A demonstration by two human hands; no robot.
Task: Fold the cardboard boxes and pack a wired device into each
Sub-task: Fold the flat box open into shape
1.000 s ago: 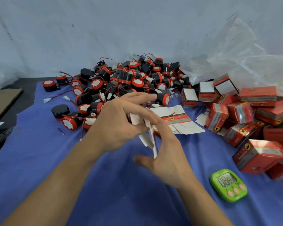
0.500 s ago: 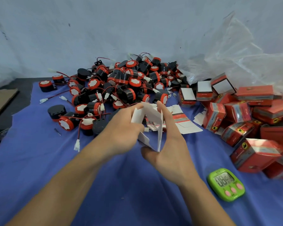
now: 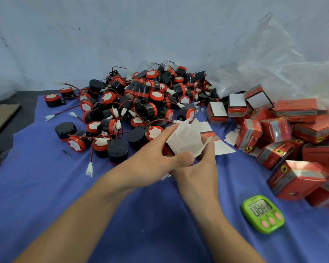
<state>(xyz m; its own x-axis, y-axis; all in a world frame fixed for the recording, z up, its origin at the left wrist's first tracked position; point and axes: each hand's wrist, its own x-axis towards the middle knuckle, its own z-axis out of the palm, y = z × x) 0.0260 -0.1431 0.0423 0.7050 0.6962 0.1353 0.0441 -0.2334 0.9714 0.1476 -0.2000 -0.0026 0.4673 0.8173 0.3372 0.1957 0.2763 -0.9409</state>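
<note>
Matt white cardboard of held box (image 3: 184, 137); glossy printed card of red boxes (image 3: 296, 179); smooth black-red plastic devices (image 3: 144, 109); matt blue cloth (image 3: 46, 186).

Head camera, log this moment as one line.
stage: box folding | left hand: holds cardboard box | right hand: holds box | wired devices: piled behind

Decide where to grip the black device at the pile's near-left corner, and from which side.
Probably its curved side walls, from above and the left: the device lies flat, with bare cloth there and other devices crowding its right.
</note>
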